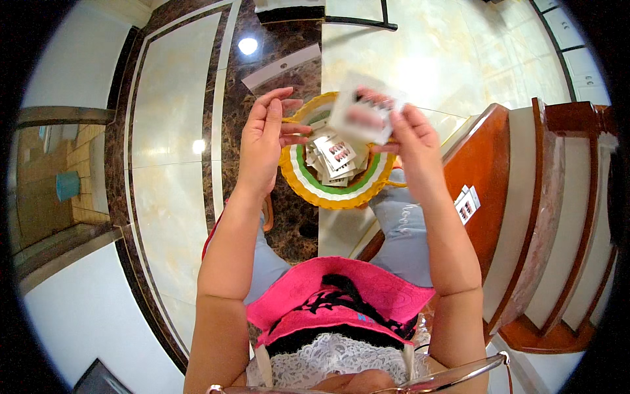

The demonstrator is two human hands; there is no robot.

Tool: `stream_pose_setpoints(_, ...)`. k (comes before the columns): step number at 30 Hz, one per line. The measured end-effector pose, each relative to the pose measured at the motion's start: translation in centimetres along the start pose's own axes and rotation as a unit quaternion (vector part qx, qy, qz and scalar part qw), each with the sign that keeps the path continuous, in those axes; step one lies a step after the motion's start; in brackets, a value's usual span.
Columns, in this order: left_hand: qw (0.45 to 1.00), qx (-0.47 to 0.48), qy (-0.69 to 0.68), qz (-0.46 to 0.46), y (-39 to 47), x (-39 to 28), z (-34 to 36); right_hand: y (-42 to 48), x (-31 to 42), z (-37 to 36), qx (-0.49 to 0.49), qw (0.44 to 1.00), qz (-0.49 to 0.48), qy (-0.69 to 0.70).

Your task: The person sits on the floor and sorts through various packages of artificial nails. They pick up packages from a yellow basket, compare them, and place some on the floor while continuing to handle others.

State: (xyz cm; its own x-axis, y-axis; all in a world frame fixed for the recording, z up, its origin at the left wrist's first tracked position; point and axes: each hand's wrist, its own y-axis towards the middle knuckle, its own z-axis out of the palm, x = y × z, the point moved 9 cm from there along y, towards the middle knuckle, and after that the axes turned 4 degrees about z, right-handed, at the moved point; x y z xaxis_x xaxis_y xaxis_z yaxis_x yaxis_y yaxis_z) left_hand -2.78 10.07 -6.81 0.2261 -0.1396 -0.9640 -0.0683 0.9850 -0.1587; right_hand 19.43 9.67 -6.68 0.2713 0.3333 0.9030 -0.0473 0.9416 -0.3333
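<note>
My right hand (pixel 416 135) grips a white card (pixel 364 108) by its right edge, holding it above the basket. Rows of small pink and dark pieces sit on the card, blurred by motion. My left hand (pixel 268 128) is raised at the basket's left side, its fingers apart and nothing in them. Below both hands stands a round basket (pixel 332 197) with yellow, white and green bands and yellow handles. Inside it lies a loose pile of similar cards (pixel 337 155), some overlapping. The raised card hides part of the basket's far rim.
Several more cards (pixel 466 204) lie on a wooden stair step (pixel 475 172) to my right. A pale strip with a hang hole (pixel 283 66) rests on the dark marble floor (pixel 295 221). A dark metal frame leg (pixel 389 25) stands beyond. Pink cloth (pixel 339 280) covers my lap.
</note>
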Motion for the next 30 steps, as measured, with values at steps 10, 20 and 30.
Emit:
stream_pose_setpoints(10,0.997,-0.061,-0.035,0.024,0.4,0.0,-1.1,-1.2,-1.7,2.6,0.097,0.990,0.056,-0.080)
stream_pose_setpoints(20,0.990,-0.101,-0.012,0.093,0.1,-0.7,-1.1,-1.6,-1.3,3.1,0.120,0.986,0.000,-0.114)
stream_pose_setpoints(30,0.989,-0.115,-0.061,0.065,0.2,-0.6,-1.4,-2.4,-0.7,3.4,0.092,0.978,-0.087,-0.168)
